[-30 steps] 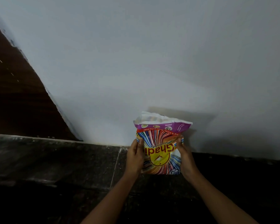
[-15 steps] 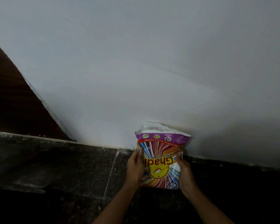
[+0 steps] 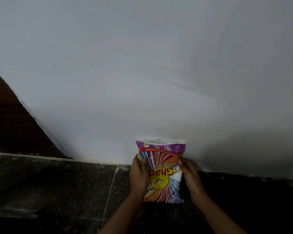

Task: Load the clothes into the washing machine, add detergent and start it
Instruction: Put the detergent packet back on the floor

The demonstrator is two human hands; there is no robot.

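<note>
Head view showed a detergent packet (image 3: pixel 161 173) standing against a white wall (image 3: pixel 142 73). Left hand (image 3: pixel 139 173) and right hand (image 3: pixel 189 173) gripped its sides, fingers curled around both edges.

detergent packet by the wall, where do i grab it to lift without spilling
Take the colourful plastic detergent packet by its two side edges at mid-height, one hand from each side, as the left hand and right hand do. Its open top points up, so keep it high.

Detergent packet (image 3: pixel 162 183), upside-down "Ghad" in red, red band (image 3: pixel 159 150) reading "Try it First, Trust it Forever"
</note>
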